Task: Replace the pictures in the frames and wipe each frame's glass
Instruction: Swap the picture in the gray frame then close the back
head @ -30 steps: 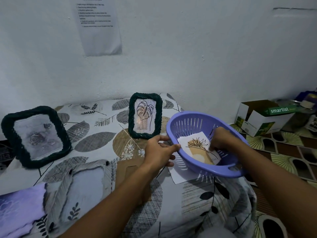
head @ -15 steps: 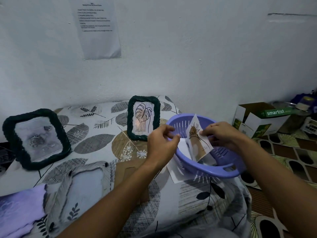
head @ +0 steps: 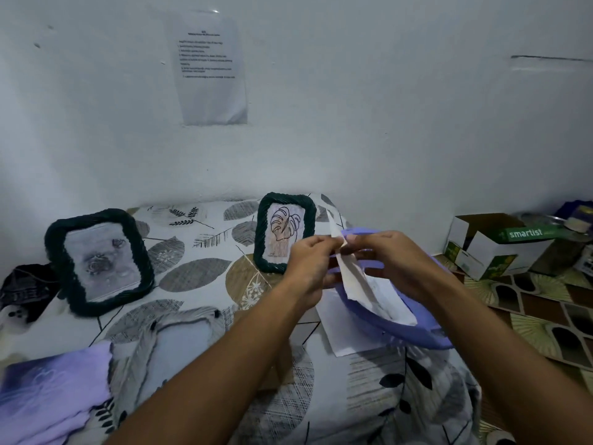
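From the head camera, both hands meet above a purple basket (head: 414, 332) at the right edge of a bed (head: 205, 271) spread with a leaf-print sheet. The left hand (head: 309, 263) and the right hand (head: 385, 260) each pinch the top of a picture (head: 348, 277), fingers curled on it; it hangs nearly edge-on, so its printed side cannot be made out. The hands and the picture hide much of the basket's far rim. More paper (head: 388, 303) lies inside the basket, and a white sheet (head: 340, 332) pokes out from under it.

Two dark rope-edged frames stand upright: the small frame (head: 284, 232) just behind the left hand shows a leaf drawing, and the big frame (head: 99, 261) at the left holds a blurry grey picture. A pale frame (head: 179, 335) lies flat near the left forearm, blurred and partly covered by it. A purple cloth (head: 54, 393) is cut off at the lower left corner. A dark object (head: 25, 290) at the left edge is too dim to identify. On the floor to the right sits an open cardboard box (head: 494, 245). A printed notice (head: 210, 69) on the wall is too small to read.
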